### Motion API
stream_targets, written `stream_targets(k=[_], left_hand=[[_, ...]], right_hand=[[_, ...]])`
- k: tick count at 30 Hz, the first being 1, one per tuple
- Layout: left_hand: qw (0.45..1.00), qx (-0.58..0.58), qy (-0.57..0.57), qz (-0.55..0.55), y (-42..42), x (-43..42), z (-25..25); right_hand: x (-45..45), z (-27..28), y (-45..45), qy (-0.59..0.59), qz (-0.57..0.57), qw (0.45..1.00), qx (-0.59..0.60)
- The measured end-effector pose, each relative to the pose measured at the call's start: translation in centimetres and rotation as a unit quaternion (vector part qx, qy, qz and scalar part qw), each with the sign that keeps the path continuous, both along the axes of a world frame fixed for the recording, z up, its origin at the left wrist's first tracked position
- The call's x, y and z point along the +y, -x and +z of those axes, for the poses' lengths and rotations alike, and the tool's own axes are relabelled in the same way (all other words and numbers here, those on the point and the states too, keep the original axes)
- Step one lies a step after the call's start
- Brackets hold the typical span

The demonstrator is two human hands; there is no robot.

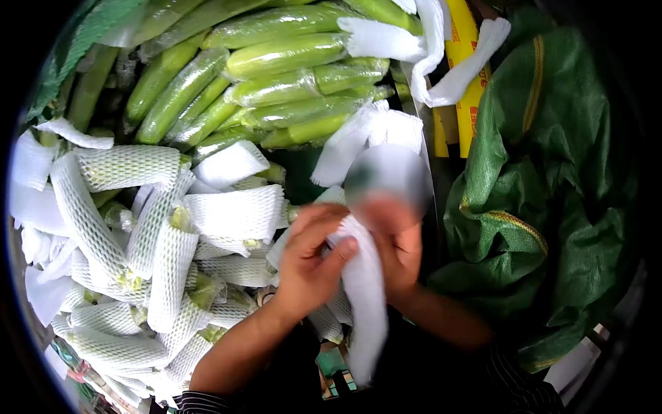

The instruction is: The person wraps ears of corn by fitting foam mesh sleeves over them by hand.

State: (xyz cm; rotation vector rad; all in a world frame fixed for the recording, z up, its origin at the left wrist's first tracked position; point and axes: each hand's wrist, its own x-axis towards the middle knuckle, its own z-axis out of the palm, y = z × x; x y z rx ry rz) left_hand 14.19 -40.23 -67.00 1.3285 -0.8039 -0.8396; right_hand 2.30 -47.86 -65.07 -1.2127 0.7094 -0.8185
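A white foam net sleeve (364, 283) hangs limp between my hands, its lower end down by my dark clothing. My left hand (312, 254) pinches the upper end between thumb and fingers. Close on the other side, my right hand (402, 252) is closed at the sleeve's upper edge, its fingertips partly covered by a round blurred patch. Just beyond my hands lie flat white foam sleeves (348, 145). To the left are piled long green vegetables in foam net sleeves (172, 269). Whether anything is inside the held sleeve cannot be seen.
Long green vegetables wrapped in clear film (289, 55) are stacked at the back. A crumpled green woven sack (538, 207) fills the right side. Yellow packaging with red print (463, 62) stands at the back right, foam strips (476, 58) draped over it.
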Motion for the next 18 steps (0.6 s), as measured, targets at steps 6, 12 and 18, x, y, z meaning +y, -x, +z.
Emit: stream_targets(k=[6, 12, 18], left_hand=[[0.985, -0.149, -0.059, 0.065, -0.6, -0.3, 0.0], [0.979, -0.202, -0.039, -0.008, -1.6, -2.6, -1.4], [0.876, -0.463, -0.13, -0.044, -5.5, -15.8, -3.6]], right_hand=[[-0.9, -1.6, -0.1, 0.019, 0.12, 0.993, 0.008], [-3.1, -1.7, 2.0, -0.17, 0.103, 0.98, 0.031], [-4.6, 1.1, 4.7, 0.001, 0.036, 0.981, 0.189]])
